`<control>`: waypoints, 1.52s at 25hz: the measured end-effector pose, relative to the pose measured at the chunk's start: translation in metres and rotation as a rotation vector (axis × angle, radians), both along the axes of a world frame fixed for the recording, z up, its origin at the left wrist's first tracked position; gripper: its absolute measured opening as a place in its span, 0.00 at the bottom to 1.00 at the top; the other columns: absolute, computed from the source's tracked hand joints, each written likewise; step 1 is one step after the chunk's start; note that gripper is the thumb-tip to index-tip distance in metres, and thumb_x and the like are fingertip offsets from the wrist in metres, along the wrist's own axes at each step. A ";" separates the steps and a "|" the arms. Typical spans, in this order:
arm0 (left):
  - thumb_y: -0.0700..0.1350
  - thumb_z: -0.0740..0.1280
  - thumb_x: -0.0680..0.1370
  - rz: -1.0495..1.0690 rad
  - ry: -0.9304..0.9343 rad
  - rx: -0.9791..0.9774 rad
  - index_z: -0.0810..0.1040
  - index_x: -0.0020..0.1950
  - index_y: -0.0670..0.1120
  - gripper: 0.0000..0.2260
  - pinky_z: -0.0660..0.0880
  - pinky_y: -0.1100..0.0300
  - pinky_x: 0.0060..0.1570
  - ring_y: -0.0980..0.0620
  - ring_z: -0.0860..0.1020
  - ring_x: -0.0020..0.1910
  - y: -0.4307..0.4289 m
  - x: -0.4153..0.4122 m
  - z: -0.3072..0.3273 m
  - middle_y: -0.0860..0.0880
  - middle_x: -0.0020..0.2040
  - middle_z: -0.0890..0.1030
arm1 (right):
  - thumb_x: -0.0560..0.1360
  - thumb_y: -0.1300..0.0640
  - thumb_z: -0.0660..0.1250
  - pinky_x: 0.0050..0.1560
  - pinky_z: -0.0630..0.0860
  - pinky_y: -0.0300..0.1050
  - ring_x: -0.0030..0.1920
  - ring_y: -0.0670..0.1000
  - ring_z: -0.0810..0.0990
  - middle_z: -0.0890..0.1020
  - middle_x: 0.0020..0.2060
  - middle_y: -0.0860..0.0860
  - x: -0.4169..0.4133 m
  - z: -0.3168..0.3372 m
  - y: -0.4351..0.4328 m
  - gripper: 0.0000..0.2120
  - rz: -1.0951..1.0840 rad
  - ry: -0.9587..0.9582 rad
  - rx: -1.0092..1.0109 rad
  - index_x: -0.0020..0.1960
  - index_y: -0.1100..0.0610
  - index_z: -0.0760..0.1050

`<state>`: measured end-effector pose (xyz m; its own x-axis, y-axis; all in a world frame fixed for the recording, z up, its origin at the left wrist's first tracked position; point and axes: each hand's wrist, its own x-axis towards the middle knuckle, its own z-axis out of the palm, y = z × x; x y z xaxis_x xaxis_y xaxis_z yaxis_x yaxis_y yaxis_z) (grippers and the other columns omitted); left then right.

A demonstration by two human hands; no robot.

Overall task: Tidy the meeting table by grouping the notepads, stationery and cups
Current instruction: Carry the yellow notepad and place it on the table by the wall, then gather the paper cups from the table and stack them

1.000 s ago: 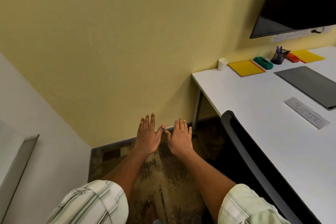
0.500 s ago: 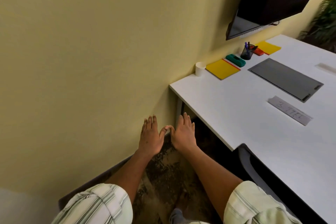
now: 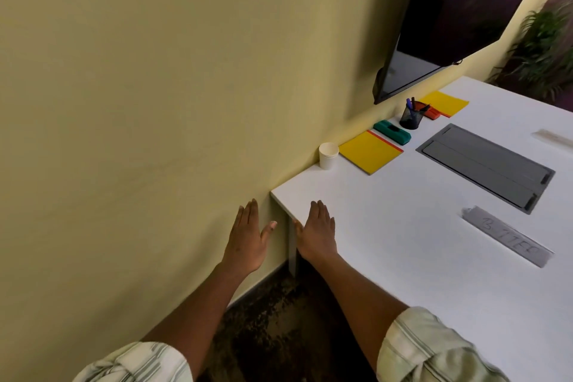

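Observation:
Along the wall on the white table (image 3: 387, 226) stand a stack of white paper cups (image 3: 328, 155), a yellow notepad (image 3: 369, 151), a green eraser block (image 3: 392, 132), a black mesh pen holder (image 3: 411, 116) with pens, a red block (image 3: 431, 113) and a second yellow notepad (image 3: 446, 103). My left hand (image 3: 248, 236) is held out flat and empty in front of the wall, left of the table corner. Over that corner hovers my right hand (image 3: 317, 234), flat and empty as well. Both hands are well short of the objects.
A grey cable hatch (image 3: 486, 164) is set into the table, with a grey label strip (image 3: 508, 236) nearer me. A dark screen (image 3: 459, 18) hangs on the yellow wall. A plant (image 3: 545, 53) stands at far right. Dark patterned floor lies below.
The view has swung right and closer to the table. Both hands have risen and spread apart; the right one now lies over the table corner. The dark chair has left the view.

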<state>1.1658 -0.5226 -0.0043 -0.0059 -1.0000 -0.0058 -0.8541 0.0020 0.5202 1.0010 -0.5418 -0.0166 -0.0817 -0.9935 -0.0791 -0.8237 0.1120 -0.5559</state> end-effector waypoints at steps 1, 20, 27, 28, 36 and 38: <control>0.62 0.50 0.78 -0.039 -0.004 -0.010 0.45 0.78 0.46 0.34 0.48 0.56 0.74 0.49 0.46 0.77 -0.013 -0.001 0.002 0.48 0.78 0.50 | 0.81 0.45 0.53 0.76 0.44 0.54 0.77 0.54 0.45 0.49 0.78 0.54 -0.004 0.002 -0.013 0.31 -0.014 -0.003 0.000 0.77 0.57 0.46; 0.61 0.53 0.78 -0.620 -0.018 -0.079 0.58 0.76 0.47 0.30 0.52 0.63 0.70 0.52 0.56 0.76 -0.264 -0.032 0.007 0.48 0.75 0.61 | 0.78 0.47 0.62 0.75 0.56 0.50 0.76 0.53 0.54 0.55 0.77 0.53 -0.052 0.001 -0.173 0.34 -0.218 0.001 -0.050 0.77 0.57 0.50; 0.56 0.56 0.80 -0.434 0.123 0.039 0.56 0.77 0.46 0.28 0.52 0.62 0.72 0.53 0.54 0.76 -0.294 -0.075 -0.004 0.49 0.77 0.58 | 0.77 0.49 0.66 0.74 0.58 0.51 0.76 0.55 0.55 0.57 0.76 0.56 -0.087 -0.022 -0.222 0.35 -0.102 0.015 0.030 0.76 0.58 0.52; 0.55 0.57 0.80 -0.404 0.143 0.058 0.56 0.77 0.45 0.28 0.53 0.61 0.73 0.53 0.55 0.76 -0.293 -0.083 -0.007 0.48 0.77 0.58 | 0.76 0.49 0.66 0.74 0.59 0.52 0.75 0.56 0.56 0.58 0.76 0.56 -0.088 -0.027 -0.232 0.35 -0.098 0.000 0.048 0.76 0.58 0.53; 0.57 0.61 0.78 -0.329 0.087 0.093 0.55 0.77 0.47 0.31 0.50 0.67 0.69 0.55 0.54 0.76 -0.301 -0.085 -0.025 0.51 0.77 0.58 | 0.77 0.50 0.66 0.68 0.67 0.55 0.73 0.62 0.61 0.58 0.74 0.62 -0.094 -0.057 -0.298 0.32 -0.164 -0.053 0.141 0.75 0.56 0.56; 0.57 0.61 0.78 -0.324 0.074 0.108 0.54 0.77 0.47 0.31 0.50 0.68 0.68 0.56 0.54 0.76 -0.301 -0.087 -0.024 0.51 0.77 0.57 | 0.78 0.51 0.65 0.68 0.67 0.53 0.72 0.61 0.63 0.60 0.74 0.62 -0.098 -0.060 -0.308 0.29 -0.134 -0.019 0.148 0.74 0.58 0.59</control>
